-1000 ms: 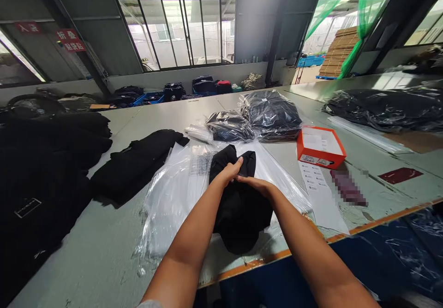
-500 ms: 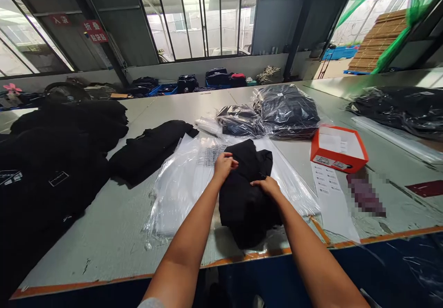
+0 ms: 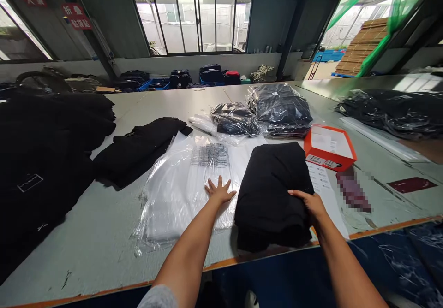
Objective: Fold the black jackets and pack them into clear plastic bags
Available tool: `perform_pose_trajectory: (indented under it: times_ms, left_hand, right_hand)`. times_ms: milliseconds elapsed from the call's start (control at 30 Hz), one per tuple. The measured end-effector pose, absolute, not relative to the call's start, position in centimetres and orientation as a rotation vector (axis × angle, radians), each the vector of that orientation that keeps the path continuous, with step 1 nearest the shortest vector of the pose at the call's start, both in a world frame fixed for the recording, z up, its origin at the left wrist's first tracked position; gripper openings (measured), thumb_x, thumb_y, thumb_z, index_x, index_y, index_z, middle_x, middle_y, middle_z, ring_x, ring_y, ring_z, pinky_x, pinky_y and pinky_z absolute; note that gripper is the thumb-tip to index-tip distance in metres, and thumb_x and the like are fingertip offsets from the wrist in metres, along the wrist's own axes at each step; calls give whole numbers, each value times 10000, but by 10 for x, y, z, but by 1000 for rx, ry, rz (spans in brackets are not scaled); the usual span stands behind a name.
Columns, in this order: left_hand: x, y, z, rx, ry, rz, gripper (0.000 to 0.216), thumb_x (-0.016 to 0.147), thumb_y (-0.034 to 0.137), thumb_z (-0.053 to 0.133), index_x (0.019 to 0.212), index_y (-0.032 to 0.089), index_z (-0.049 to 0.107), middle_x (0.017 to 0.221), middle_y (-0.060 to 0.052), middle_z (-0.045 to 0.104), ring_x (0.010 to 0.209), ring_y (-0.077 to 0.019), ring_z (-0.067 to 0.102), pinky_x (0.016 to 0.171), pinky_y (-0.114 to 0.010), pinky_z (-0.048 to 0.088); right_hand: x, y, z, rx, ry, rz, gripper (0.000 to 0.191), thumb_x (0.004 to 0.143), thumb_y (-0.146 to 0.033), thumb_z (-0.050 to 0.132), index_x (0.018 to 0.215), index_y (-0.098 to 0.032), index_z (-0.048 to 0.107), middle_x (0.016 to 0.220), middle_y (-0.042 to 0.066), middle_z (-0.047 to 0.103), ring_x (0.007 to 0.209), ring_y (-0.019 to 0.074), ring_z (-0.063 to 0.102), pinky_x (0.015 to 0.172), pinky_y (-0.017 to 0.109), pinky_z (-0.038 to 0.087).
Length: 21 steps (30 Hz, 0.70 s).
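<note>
A folded black garment [image 3: 273, 188] lies near the table's front edge, partly over the right side of a stack of clear plastic bags [image 3: 173, 202]. My right hand [image 3: 309, 204] grips the garment's right side, thumb on top and the other fingers hidden beneath or behind it. My left hand [image 3: 220, 192] is spread flat on the bags, fingers apart, just left of the garment. Dark printing [image 3: 212, 155] shows on the top bag beyond my left fingers. Another folded black garment [image 3: 138, 149] rests left of the bags.
A large heap of black garments [image 3: 48, 146] covers the table's left end. Bagged dark garments [image 3: 280, 109] lie behind the bags. An orange-red box [image 3: 330, 149], a sheet of labels [image 3: 321, 181] and a dark red tag [image 3: 411, 185] are on the right.
The black garment has moved right, off the middle of the bags, and now lies flatter and neatly folded. My left hand has left it and spread on the bags; my right hand moved right with it.
</note>
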State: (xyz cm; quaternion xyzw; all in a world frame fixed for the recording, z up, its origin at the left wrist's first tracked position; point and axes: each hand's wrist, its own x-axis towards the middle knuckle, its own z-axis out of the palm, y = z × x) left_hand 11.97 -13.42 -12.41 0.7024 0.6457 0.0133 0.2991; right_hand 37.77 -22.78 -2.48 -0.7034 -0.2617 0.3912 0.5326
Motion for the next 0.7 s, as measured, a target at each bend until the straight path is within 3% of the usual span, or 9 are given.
perform_pose_trajectory:
  times_ms: [133,200,233,300,400,533,700]
  left_hand:
    - [149,-121,-105,2036,1523,-55,426,794,540,476,1121,322,639,1312,-55,536,1285,-396,296,1040,-604,126]
    - [154,-113,-97,2099,1503,-21,404,827,479,445,1135,295,632,1220,-73,603,1265,-336,352,1066,-558,119]
    - [151,-110,-95,2129,1520,19,430,831,463,443,1203,299,583,1280,-69,560,1298,-325,309,1075,-555,94]
    - [135,-105,-98,2155,1579,57,551,806,503,470,1335,350,431,1471,-28,331,1373,-345,122,1064,-602,35]
    - [93,-104,-114,1929,1807,-75,752,727,683,453,1403,433,239,1544,34,-1,1358,-424,-113,970,-729,-16]
    - [45,-113,-136,1641,2112,-163,801,743,744,306,1433,420,59,1526,28,-142,1342,-423,-174,931,-763,-15]
    - [28,-118,-127,1479,2160,-313,836,733,721,371,1434,413,36,1523,-5,-155,1343,-457,-114,905,-784,73]
  right_hand:
    - [379,-208,5,-1818,-878,694,309,419,-347,726,647,-160,634,601,14,643,631,217,600,562,311,451]
    - [382,-204,20,-1953,-1004,536,287,426,-370,714,620,-177,629,591,8,631,651,224,591,562,307,424]
    - [383,-203,27,-2007,-1066,457,281,432,-380,709,619,-185,631,594,7,630,663,228,588,565,306,413]
    - [387,-206,38,-2061,-1170,339,282,452,-397,696,647,-201,641,614,7,634,682,233,585,573,305,397]
    - [390,-212,46,-2097,-1244,261,308,485,-418,669,714,-214,649,638,5,635,693,235,580,572,300,380]
    - [380,-209,45,-2147,-1279,259,330,520,-438,638,763,-216,650,682,14,647,710,238,584,576,297,379]
    - [347,-188,37,-2290,-1378,253,322,574,-428,607,822,-231,664,752,40,677,756,258,603,589,301,383]
